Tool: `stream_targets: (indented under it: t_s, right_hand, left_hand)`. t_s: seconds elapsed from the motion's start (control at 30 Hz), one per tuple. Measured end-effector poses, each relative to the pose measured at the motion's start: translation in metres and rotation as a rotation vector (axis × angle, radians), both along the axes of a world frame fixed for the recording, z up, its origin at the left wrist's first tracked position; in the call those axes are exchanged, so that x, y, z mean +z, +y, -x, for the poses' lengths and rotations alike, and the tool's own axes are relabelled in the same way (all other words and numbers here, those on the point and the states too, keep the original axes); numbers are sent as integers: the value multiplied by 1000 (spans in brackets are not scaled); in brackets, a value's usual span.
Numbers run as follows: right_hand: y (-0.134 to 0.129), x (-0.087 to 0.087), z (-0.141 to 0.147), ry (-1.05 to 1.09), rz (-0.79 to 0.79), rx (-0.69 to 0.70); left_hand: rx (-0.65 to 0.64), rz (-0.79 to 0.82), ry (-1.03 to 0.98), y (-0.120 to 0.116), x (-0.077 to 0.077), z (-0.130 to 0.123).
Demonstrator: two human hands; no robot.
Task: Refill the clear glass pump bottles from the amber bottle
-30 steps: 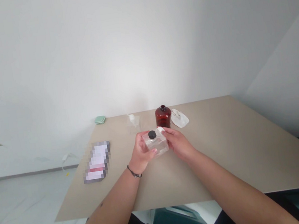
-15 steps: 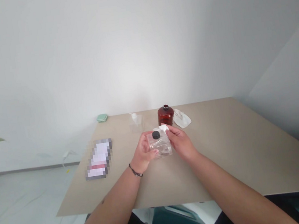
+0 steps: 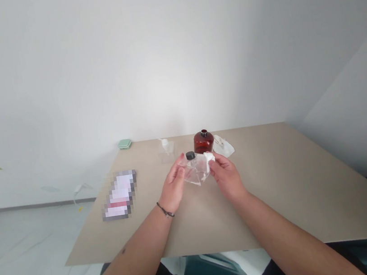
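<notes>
- Clear bottle (image 3: 196, 168) sits between the two hands just above the middle of the frame, held off the tabletop (image 3: 278, 179). Compared with a moment ago it has tipped onto its side, its black cap (image 3: 190, 155) now at its upper left end.
- Tissue (image 3: 209, 157), a small white wad, has shifted from beside the cap to the bottle's right end.
- Right hand (image 3: 227, 179): its fingers (image 3: 215, 162) curl closed, pinching the tissue against the bottle's right end.
- Left hand (image 3: 175, 186): its fingers (image 3: 177, 170) are loosely spread, lying along the bottle's left side and bracing it from behind; the exact grip is partly hidden.
- Amber bottle (image 3: 203, 142) stands upright near the far edge, just beyond the hands, with a crumpled white cloth (image 3: 223, 147) beside it on the right.
- Clear container (image 3: 167, 152) stands to its left, green case (image 3: 125, 144) at the far left corner, and a pixelated packet (image 3: 119, 195) lies flat left of the hands.
</notes>
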State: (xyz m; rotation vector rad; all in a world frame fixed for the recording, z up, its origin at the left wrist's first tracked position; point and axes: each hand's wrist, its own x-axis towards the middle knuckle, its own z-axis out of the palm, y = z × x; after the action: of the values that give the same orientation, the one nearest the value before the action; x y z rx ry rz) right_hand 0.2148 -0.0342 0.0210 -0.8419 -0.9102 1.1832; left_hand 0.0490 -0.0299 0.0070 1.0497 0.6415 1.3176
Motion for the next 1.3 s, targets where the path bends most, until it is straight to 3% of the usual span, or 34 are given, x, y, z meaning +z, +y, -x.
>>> stream_targets:
  t_s: [0.1, 0.27, 0.43, 0.63, 0.73, 0.93, 1.17, 1.3]
  right_hand:
    - [-1, -2, 2, -98, 7, 10]
    - [1, -3, 4, -170, 86, 25]
    - [3, -3, 4, -115, 162, 95]
    - [0, -2, 5, -167, 171, 175]
    - [-4, 0, 4, -240, 147, 180]
    - [-10, 7, 1, -254, 12, 95]
    - [-1, 3, -3, -256, 31, -9]
    - [1, 2, -1, -83, 107, 84]
  left_hand:
    - [-29, 1, -51, 1, -3, 0]
    - [19, -40, 114, -1, -2, 2]
    - [-94, -136, 93, -5, 5, 1]
    - [-117, 24, -31, -10, 13, 6]
    - [-71, 54, -34, -7, 13, 10]
    - [8, -40, 19, 1, 8, 8]
    - [-254, 81, -54, -8, 15, 5]
    - [-342, 119, -160, -6, 14, 7]
